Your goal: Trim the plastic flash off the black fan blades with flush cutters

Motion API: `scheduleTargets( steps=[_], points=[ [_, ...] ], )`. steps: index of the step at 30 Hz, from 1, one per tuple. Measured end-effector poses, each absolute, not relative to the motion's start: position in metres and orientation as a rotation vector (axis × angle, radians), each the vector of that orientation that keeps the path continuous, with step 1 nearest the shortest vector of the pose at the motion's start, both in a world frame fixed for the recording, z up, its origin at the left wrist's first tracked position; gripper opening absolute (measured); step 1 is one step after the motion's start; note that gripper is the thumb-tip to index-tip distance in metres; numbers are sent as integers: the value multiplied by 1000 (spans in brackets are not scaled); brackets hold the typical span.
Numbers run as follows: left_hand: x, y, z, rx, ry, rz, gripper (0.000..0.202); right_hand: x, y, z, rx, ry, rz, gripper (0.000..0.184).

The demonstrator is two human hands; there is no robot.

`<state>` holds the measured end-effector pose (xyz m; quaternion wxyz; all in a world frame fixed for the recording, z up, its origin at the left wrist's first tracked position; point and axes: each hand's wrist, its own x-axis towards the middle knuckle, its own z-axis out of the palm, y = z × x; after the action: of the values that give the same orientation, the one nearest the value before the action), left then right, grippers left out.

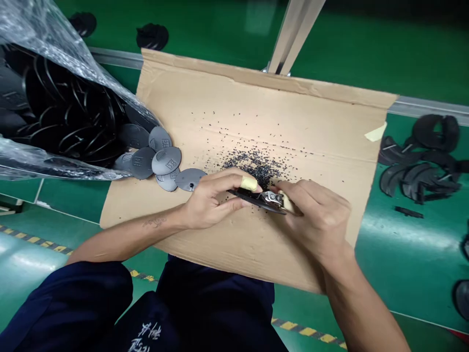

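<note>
My left hand point(216, 198) pinches a round black plastic disc point(262, 201) by its left edge, and yellow tape wraps one finger. In my right hand point(315, 210) is a small pair of metal nippers point(271, 197), their jaws against the disc's upper face. The handles are mostly hidden in my fist. Just beyond the disc lies a pile of small black plastic bits point(256, 166), scattered over a cardboard sheet point(220, 244). Left of my hand several dark grey discs point(166, 160) lie overlapped, some with raised markings.
A clear plastic bag point(120, 105) full of black discs opens toward the cardboard on the left. Curved black parts point(421, 181) lie on the green table point(395, 259) at right. More black parts point(152, 36) sit at the back, near a metal post point(293, 39).
</note>
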<state>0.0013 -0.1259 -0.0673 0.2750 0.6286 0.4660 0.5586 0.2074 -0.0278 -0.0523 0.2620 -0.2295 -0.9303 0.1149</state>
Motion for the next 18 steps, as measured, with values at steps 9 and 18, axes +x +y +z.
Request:
scheduleTargets(
  steps=[9,18],
  points=[
    [9,-120,-62,1917,1390,1324,18,209,-5,-51,-552,-2480,249,21],
    [-35,-82,-22,2055,1758,1171,52,242,-24,-26,-687,-2240,457,9]
  ],
)
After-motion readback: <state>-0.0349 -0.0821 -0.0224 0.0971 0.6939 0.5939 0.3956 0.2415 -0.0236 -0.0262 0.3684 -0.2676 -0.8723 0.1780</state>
